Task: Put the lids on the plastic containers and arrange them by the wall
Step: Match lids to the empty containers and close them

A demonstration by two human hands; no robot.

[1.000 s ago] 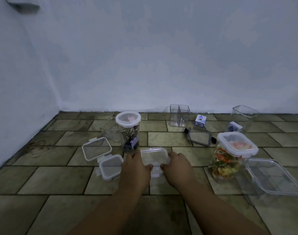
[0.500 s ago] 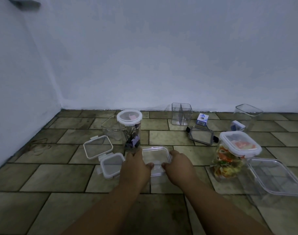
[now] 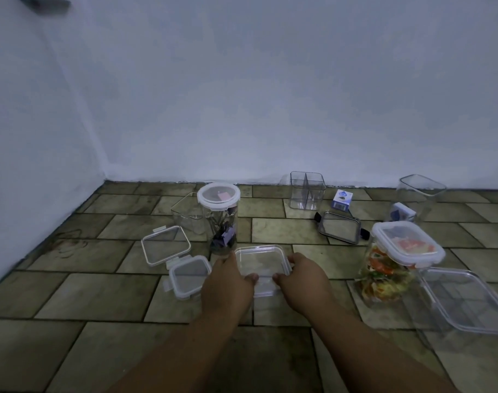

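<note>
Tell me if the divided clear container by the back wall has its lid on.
Lid off. The divided container stands upright by the wall with an open rim and its inner partition visible from above.

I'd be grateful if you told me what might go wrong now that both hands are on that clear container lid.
1. The left hand and right hand press the clear lid from the near side only; its far edge might stay unsealed.
2. The round jar stands just beyond the left hand and could be knocked over.
3. Two loose lids lie right beside the left hand and might get pushed around.
</note>
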